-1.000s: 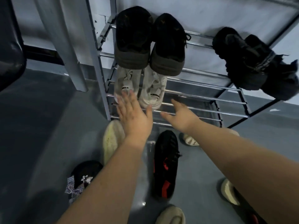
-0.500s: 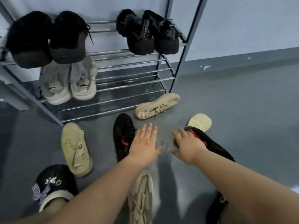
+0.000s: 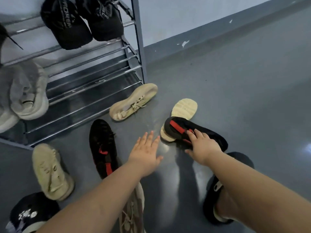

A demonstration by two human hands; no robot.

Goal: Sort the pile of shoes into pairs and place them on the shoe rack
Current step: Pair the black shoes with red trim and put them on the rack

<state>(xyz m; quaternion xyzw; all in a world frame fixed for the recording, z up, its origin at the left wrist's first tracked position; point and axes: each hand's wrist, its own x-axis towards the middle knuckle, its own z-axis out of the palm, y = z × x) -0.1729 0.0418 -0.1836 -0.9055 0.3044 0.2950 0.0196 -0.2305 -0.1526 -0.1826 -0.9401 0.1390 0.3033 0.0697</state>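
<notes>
grey floor [image 3: 235, 98], right hand [image 3: 203, 147] on black-red shoe [image 3: 210, 132], left hand [image 3: 144, 152] open

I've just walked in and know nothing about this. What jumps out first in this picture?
Two bare arms reach in from the bottom: the right hand lies on a black shoe with red stripes that rests across a pale upturned sole, while the left hand hovers open over the grey floor. Its likely partner, another black and red shoe, lies left of that hand. Behind, a metal shoe rack already holds dark shoes on an upper shelf.
</notes>
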